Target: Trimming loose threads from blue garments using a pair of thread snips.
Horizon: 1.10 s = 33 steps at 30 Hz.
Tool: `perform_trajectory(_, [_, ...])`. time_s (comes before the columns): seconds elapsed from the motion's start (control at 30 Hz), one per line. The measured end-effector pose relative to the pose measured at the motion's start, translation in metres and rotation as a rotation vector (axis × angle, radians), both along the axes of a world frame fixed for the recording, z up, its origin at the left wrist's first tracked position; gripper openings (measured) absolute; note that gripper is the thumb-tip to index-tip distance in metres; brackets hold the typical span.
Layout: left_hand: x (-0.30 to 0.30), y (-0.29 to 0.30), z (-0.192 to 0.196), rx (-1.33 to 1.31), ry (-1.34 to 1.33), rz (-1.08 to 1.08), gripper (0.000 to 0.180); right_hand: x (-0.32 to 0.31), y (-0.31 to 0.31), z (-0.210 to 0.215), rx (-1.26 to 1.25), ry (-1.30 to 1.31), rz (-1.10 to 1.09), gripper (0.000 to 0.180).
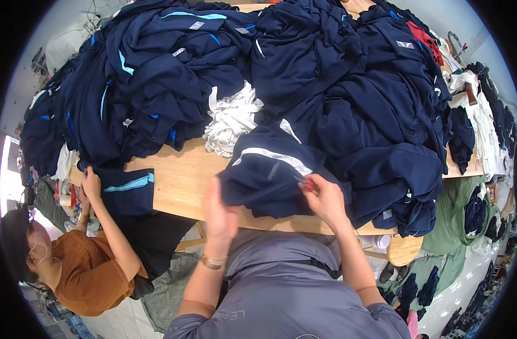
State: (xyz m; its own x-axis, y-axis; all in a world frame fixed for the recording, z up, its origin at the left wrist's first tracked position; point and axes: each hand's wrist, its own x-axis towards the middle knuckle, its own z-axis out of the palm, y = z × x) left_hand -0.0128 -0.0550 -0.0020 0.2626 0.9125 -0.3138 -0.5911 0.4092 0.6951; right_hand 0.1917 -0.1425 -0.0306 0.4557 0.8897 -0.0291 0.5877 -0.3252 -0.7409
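Observation:
In front of me a navy garment piece [258, 186] with a white stripe [275, 158] across it lies bunched at the table's near edge. My right hand [328, 203] is closed around small red-handled thread snips [309, 185], their metal tips over the cloth near the stripe's right end. My left hand [222, 213] is upright at the garment's left side, slightly blurred, fingers stretched out and nothing visible in it. Whether its fingertips touch the cloth, I cannot tell. A tangled heap of white fabric strips [233, 121] sits just beyond the garment.
Large piles of navy garments [157, 85] cover most of the wooden table [176, 175]. At the left, a co-worker in a brown top [94, 265] handles a navy piece with a light blue stripe [128, 183]. A wooden stool [405, 251] stands below the table's right edge.

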Motion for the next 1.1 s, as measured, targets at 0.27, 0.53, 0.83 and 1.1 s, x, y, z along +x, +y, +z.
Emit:
perform_trajectory(0.27, [-0.092, 0.005, -0.031, 0.279, 1.307, -0.244, 0.022, 0.026, -0.009, -0.027, 0.3, 0.263, -0.281, 0.018])
perform_trajectory(0.53, [-0.011, -0.009, -0.026, 1.134, 1.324, -0.32, 0.05, 0.007, -0.003, -0.039, 0.245, 0.083, 0.184, 0.048])
perform_trajectory(0.83, [0.034, 0.02, -0.026, 0.628, 0.541, -0.496, 0.024, 0.018, 0.0, -0.026, 0.224, 1.252, 0.051, 0.016])
perform_trajectory(1.1, [0.045, 0.03, -0.021, 0.482, 0.285, -0.424, 0.025, 0.007, 0.01, -0.007, 0.301, 1.48, -0.048, 0.014])
